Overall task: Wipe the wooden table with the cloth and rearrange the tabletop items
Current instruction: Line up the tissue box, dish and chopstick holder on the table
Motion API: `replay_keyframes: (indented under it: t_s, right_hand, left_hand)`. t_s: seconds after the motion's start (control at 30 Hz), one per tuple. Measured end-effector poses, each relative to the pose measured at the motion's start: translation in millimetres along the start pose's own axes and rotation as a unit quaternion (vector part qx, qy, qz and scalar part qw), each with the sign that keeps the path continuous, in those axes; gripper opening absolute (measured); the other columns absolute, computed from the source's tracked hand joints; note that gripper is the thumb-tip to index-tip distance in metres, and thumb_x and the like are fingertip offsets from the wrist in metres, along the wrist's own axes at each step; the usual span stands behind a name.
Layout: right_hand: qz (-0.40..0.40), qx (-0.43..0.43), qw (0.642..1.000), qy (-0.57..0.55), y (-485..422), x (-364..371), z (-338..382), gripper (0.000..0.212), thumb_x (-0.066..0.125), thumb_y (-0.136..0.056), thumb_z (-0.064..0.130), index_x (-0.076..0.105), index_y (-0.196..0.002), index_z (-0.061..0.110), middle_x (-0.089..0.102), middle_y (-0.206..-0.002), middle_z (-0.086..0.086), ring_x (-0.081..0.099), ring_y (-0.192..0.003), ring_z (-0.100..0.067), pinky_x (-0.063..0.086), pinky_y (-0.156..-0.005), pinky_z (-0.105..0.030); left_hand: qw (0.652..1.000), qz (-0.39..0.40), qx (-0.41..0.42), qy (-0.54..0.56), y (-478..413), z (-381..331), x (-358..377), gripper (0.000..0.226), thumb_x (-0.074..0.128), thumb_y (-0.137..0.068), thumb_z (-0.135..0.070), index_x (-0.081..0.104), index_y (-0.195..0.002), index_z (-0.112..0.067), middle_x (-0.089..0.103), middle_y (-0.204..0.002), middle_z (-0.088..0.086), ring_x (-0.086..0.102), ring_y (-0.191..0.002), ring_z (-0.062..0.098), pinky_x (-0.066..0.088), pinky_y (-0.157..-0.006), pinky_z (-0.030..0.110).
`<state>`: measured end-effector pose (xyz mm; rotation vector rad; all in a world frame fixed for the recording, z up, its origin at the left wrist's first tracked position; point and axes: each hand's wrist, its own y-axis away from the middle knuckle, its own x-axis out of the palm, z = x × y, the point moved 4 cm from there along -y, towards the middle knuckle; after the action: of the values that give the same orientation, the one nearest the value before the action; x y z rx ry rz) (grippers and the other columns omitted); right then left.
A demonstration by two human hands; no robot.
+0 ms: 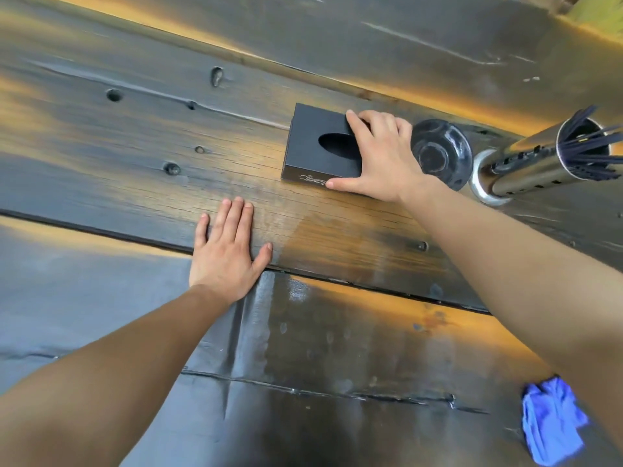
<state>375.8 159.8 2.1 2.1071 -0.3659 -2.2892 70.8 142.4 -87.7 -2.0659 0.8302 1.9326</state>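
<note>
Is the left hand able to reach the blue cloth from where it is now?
Probably yes, but awkwardly. The left hand lies flat on the table, holding nothing. The blue cloth lies far on the right, beneath the right forearm, so the left arm would have to cross under it.

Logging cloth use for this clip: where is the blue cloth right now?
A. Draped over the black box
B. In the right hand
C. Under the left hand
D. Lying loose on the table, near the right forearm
D: the blue cloth lies untouched on the table; the left hand is flat on bare wood and the right hand grips the black box.
</note>
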Motion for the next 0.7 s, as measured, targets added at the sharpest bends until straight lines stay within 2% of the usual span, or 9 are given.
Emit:
replay_keyframes:
  t_s: [0.37,0.7]
  right_hand:
    - [0.023,0.005,1.0,0.007,100,26,27,0.125,0.057,-0.068,0.091,0.027,-0.16,0.011,0.042,-0.15,-0.017,0.039,-0.139,-0.035,0.025,-0.116,-0.053]
    - [0.041,0.01,0.999,0.005,130,41,43,0.124,0.053,-0.069,0.091,0.027,-0.16,0.011,0.042,-0.152,-0.018,0.038,-0.142,-0.035,0.026,-0.117,-0.053]
  left_hand:
    - [1.0,0.0,0.0,0.011,2,-3,-4,0.079,0.022,-0.102,-0.063,0.011,-0.166,-0.018,0.01,-0.175,0.001,0.0,-0.162,0.018,0.003,-0.129,0.051]
    - [1.0,0.002,0.001,0.015,1,-4,-6,0.074,0.02,-0.104,-0.057,0.011,-0.166,-0.018,0.01,-0.174,0.001,0.0,-0.162,0.019,0.002,-0.129,0.05]
